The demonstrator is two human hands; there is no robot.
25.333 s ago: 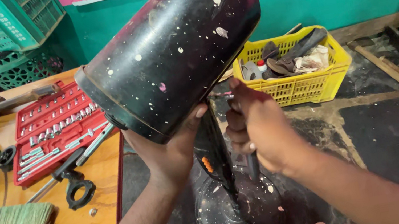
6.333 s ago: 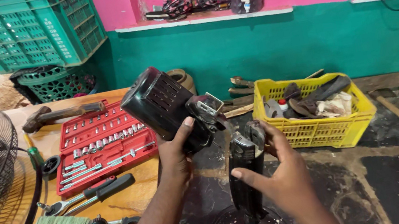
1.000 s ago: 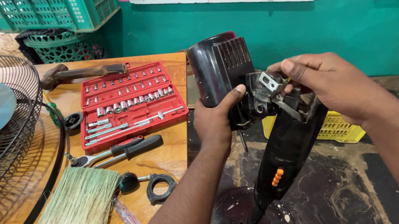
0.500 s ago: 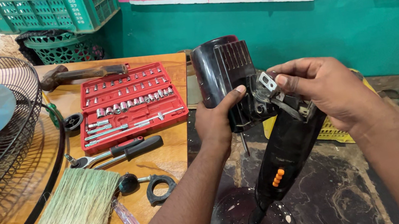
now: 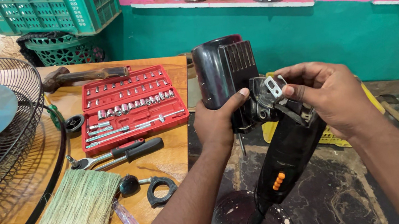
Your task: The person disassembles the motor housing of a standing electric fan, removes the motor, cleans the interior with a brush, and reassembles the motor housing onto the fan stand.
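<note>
Beside the wooden tabletop [image 5: 175,159], the left hand [image 5: 217,122] grips a glossy black motor housing [image 5: 226,75]; the right hand [image 5: 329,95] clasps its grey metal bracket [image 5: 269,92] atop the black stand [image 5: 286,159].

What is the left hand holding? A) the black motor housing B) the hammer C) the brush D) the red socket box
A: the left hand grips the black motor housing, while the hammer, brush and red socket box lie untouched on the table.
</note>
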